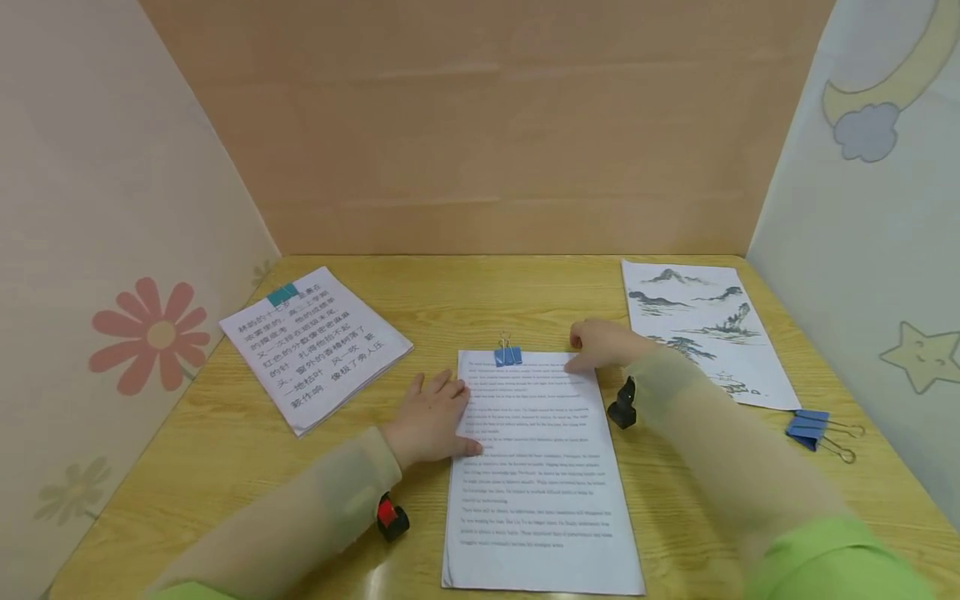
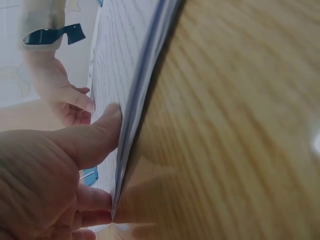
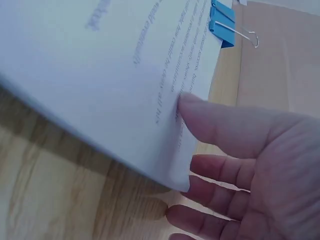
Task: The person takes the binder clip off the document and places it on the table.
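Note:
A stack of printed paper [image 1: 536,500] lies in front of me, its top edge held by a blue binder clip [image 1: 507,357]. My left hand [image 1: 429,419] lies spread along the stack's left edge. In the left wrist view its thumb [image 2: 102,132] rests on the top sheet, and its other fingertips touch the side edge. At the top right corner, my right hand [image 1: 600,343] pinches the stack. In the right wrist view its thumb [image 3: 220,122] lies on the print, and the other fingers are at the edge, partly below it.
At the left lies a tilted stack of Chinese text [image 1: 318,358] with a teal binder clip [image 1: 282,294]. At the right is a sheet with an ink landscape [image 1: 701,304], and near its lower corner a loose blue binder clip [image 1: 808,429]. Walls border the wooden table [image 1: 465,292].

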The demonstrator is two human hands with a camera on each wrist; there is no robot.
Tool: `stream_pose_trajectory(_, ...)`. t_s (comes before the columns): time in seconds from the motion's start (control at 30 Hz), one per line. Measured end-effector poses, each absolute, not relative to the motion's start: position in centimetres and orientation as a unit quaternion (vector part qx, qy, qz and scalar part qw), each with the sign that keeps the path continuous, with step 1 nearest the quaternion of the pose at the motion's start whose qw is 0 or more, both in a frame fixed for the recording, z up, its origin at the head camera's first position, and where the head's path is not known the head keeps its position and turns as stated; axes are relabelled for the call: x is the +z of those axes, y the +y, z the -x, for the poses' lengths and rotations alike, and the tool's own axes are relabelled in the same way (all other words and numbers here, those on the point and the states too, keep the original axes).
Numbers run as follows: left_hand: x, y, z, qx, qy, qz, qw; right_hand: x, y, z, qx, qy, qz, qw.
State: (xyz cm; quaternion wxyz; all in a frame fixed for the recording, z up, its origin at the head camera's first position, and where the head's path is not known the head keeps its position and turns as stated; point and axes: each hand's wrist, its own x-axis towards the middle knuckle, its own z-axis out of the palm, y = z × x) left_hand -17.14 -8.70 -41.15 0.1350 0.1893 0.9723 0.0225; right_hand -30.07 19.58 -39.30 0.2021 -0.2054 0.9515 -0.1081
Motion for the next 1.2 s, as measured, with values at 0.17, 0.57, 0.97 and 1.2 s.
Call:
stream_pose_trajectory(0.17,-41.1,-8.6,16.9,0.025,0.973,-0.189,0.133,-39.4,19.2,30.5,-0.124,0.947,0.185,0.233)
stream_pose_trajectory(0.57,-41.4,-8.8,16.7,0.025,0.972,-0.200,0.125,-39.2,19.9,30.2,-0.243,0.903,0.190,0.298)
stream_pose_trajectory(0.97,-40.5,-9.7,18.8,0.102,0.970,-0.207,0.073,-38.8,19.9,29.5,-0.369,0.880,0.173,0.242)
stream_pose_trajectory(1.2,-38.3,-9.6,21.0,0.216,0.958,-0.183,-0.042,-37.6,19.8,28.9,-0.382,0.886,0.178,0.191)
